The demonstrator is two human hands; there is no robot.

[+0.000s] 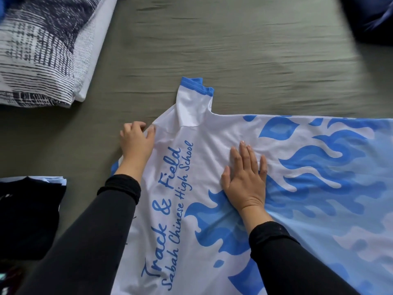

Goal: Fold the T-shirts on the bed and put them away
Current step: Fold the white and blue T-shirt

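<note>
Head view is showing a white T-shirt (212, 133) with blue flame shapes and blue lettering lying spread on a grey-green bed sheet (234, 60). Left hand (136, 141) is pinching the shirt's shoulder edge, fingers curled on the cloth. Right hand (244, 177), well apart from it, is pressing flat on the shirt's middle, fingers straight. Beyond the left hand, a blue-trimmed sleeve (195, 99) is pointing away. Left of the left forearm, a pile of folded clothes (32, 209) is sitting.
</note>
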